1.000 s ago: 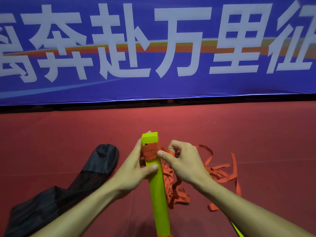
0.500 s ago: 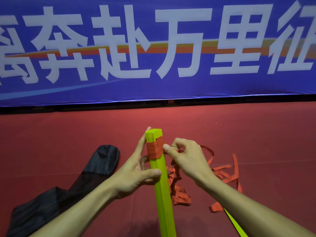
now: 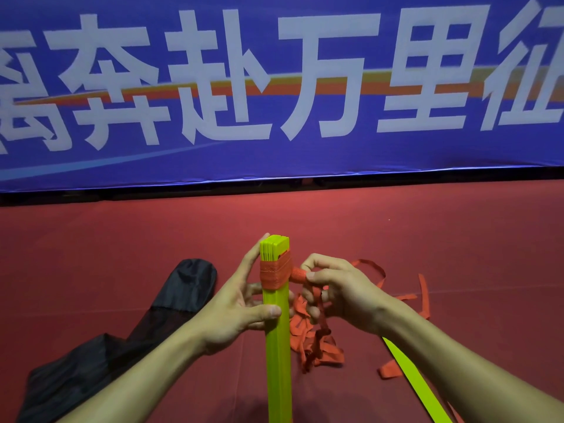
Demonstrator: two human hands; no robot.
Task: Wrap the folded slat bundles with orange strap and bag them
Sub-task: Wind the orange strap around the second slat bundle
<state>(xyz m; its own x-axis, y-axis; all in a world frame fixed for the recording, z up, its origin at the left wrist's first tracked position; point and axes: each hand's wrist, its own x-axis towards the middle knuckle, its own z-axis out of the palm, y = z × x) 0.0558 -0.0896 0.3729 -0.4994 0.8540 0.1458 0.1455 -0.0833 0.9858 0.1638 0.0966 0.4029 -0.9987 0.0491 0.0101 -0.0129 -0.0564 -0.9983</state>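
**A:** Your right hand [image 3: 345,288] has its grip pinched on the orange strap [image 3: 274,274]. Thumb and forefinger nip the tail just beside the bundle's right edge, and the strap runs taut off the wound band.

**B:** Your left hand [image 3: 232,312] has its grip round the slat bundle [image 3: 277,346] below that band. The thumb lies across the front face, the forefinger stretches up the left side to the top end, and the other fingers sit behind. You hold the bundle upright; its lower end runs out of view.

**A:** So you're in the wrapping step, I'd say, working at the top end. Several turns sit there close together. The unused strap lies in a loose heap [image 3: 314,343] on the red floor [image 3: 457,254], beyond your right wrist.

**B:** Next, as I judge it, you need to carry the tail round the back without slackening it. That calls for your left thumb or forefinger to pin the turns while your right hand re-grips. Watch that the heap feeds out without knotting.

**A:** The black bag [image 3: 171,306] lies on the floor to your left, apart from the bundle, so bagging isn't begun. A single loose slat [image 3: 412,380] lies under your right forearm.
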